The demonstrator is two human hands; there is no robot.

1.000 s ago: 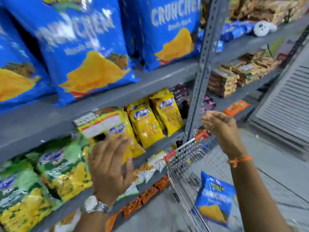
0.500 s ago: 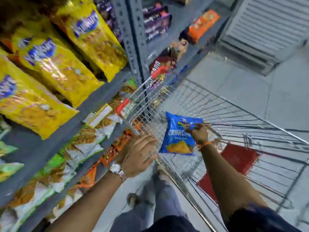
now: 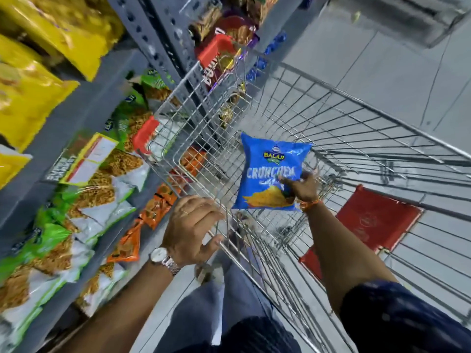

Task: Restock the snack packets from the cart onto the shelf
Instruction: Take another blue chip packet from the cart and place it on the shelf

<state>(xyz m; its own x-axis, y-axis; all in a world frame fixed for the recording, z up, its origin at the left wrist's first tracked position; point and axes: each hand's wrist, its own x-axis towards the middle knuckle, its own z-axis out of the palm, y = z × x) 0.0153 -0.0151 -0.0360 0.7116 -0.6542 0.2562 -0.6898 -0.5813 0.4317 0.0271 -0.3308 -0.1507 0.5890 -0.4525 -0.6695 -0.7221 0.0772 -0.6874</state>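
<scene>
The right hand point(image 3: 302, 187), empty and raised near the shelf upright a second ago, is now gripping the blue square foil snack packet point(image 3: 270, 171) and is lifting it higher inside the silver wire cart point(image 3: 356, 118). The left hand point(image 3: 190, 229), earlier at the yellow packets on the shelf, is now closing over the cart's near rim.

A shop aisle is shown, most likely a grocery or convenience store. Grey slotted-metal shelves point(image 3: 84, 115) on the left are packed with rows of sealed snack bags: yellow packets point(image 3: 38, 80) on the upper tier, green and white packets point(image 3: 76, 215) below, and orange packets point(image 3: 142, 222) on the lowest. A wire shopping cart point(image 3: 331, 123) with red plastic corner guards is parked just beside the shelving on a pale tiled floor point(image 3: 382, 59).
</scene>
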